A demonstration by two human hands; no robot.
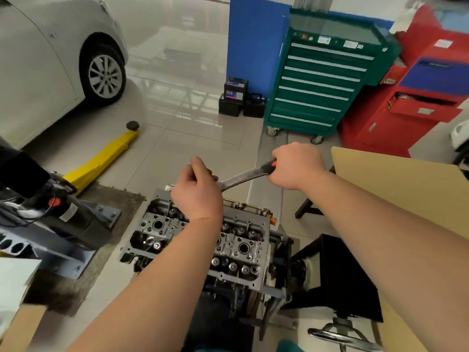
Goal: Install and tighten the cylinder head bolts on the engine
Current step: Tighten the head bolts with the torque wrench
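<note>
While a white car and a yellow jack sit at the far left, the engine stands low at centre on the floor. Above its far edge the left hand curls its fingers over the head of a wrench, hiding the bolt beneath. Further right, the right hand clamps the wrench's red-and-black handle, arm outstretched. A green tool cabinet stands behind, drawers closed, contents unseen.
</note>
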